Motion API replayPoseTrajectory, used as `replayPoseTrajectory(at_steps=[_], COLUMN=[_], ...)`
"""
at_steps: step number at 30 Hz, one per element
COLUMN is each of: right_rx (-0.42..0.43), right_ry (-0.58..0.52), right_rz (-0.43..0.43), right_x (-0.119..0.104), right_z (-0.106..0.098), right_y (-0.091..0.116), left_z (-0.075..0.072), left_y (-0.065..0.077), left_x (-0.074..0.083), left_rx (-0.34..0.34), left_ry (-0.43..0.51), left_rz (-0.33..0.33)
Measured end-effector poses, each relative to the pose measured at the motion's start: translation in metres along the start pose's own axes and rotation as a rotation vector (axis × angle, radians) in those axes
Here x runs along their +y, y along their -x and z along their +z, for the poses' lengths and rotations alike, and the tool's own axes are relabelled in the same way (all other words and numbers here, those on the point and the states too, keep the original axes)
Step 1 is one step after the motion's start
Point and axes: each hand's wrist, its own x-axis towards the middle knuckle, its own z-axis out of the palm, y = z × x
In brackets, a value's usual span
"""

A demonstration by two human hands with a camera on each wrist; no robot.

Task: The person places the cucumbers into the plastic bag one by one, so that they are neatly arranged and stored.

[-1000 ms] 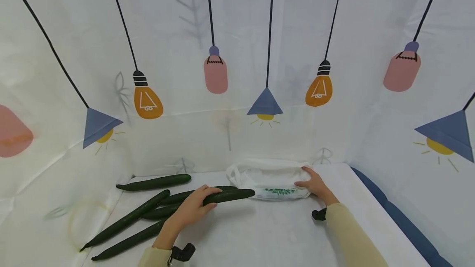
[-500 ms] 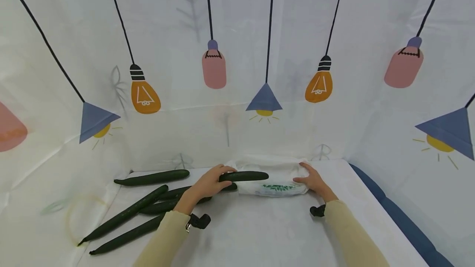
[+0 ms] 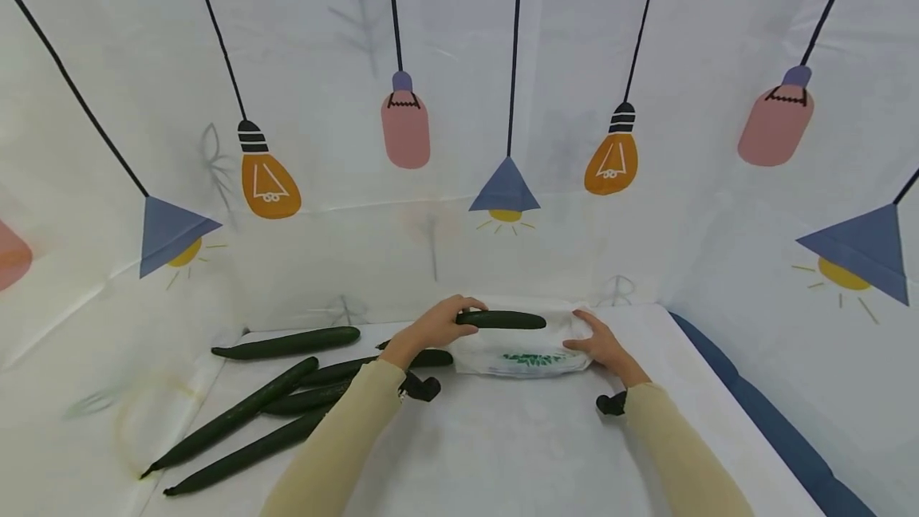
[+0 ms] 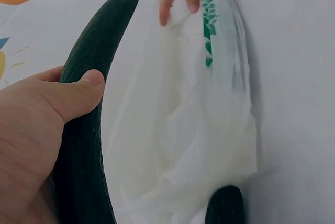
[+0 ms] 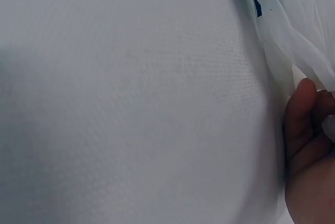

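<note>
So the left hand [image 3: 436, 324] is gripping a long, dark green, gently curved cucumber [image 3: 502, 320], thumb and fingers clamping round its body, and is holding it over a thin white plastic bag [image 3: 517, 345] with a green leafy print. The right hand [image 3: 601, 344] is pinching that bag's far end between thumb and fingers. My read: the step in hand is lining the cucumber up with the bag, so the next move is calling for a steady hold on that flimsy film. Can't tell if the two are touching. Texture-wise, the skin is looking firm and faintly speckled, while the plastic is crinkling, slumping and going half see-through. More long dark green cucumbers [image 3: 237, 421] are lying on the left of the white bench [image 3: 517, 437], some overlapping.
</note>
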Motion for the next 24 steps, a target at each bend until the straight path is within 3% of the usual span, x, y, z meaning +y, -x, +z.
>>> replayPoseTrajectory(at_steps=[7,14,19,24], right_rx=[-0.001,-0.005,0.009,0.018], right_ry=[0.024,-0.004,0.011,-0.002], right_rz=[-0.036,-0.036,-0.057,-0.108], right_x=[0.0,0.002,0.006,0.008], right_z=[-0.006,-0.006,-0.002,0.0], right_y=[0.0,-0.002,0.001,-0.001], left_z=[0.005,0.015,0.021,0.023], left_y=[-0.04,-0.065,-0.079,-0.098], left_x=[0.006,0.01,0.018,0.026], left_rx=[-0.046,-0.082,-0.111,-0.183], left_ry=[0.013,0.068,0.056,0.023], left_rz=[0.02,-0.004,-0.039,-0.057])
